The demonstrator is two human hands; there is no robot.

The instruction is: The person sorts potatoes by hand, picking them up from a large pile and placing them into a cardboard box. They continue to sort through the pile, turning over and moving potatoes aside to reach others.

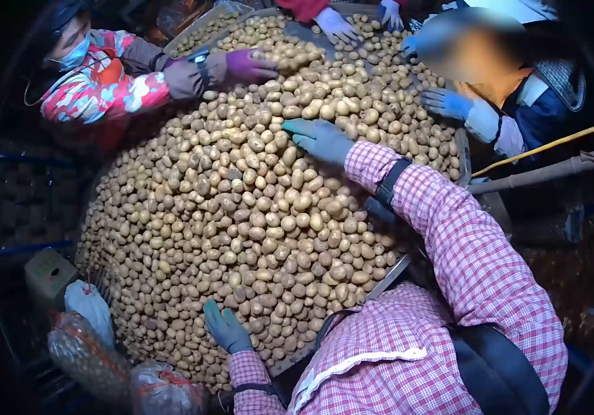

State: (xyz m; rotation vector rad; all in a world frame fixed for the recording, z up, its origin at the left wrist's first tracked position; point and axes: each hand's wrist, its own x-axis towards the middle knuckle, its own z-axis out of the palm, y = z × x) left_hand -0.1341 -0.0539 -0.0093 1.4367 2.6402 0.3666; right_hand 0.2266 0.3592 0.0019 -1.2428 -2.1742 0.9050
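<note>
A broad heap of small potatoes (pixel 242 207) spreads over a metal-edged table. My left hand (pixel 229 329), in a grey-green glove, rests at the near edge of the heap with its fingers apart, touching the potatoes. Farther up, my right hand (pixel 321 140), gloved in the same colours, reaches across the middle of the heap. Its fingers are stretched out low over the potatoes, and no potato shows in its grasp. Part of what lies under the palm is hidden.
Across the heap, co-workers' gloved hands work: a purple glove (pixel 250 66), a lilac glove (pixel 337 26) and a blue glove (pixel 447 103). Filled plastic bags (pixel 89 353) and a cardboard box (pixel 49 275) stand at lower left. A pole (pixel 546 170) juts in from the right.
</note>
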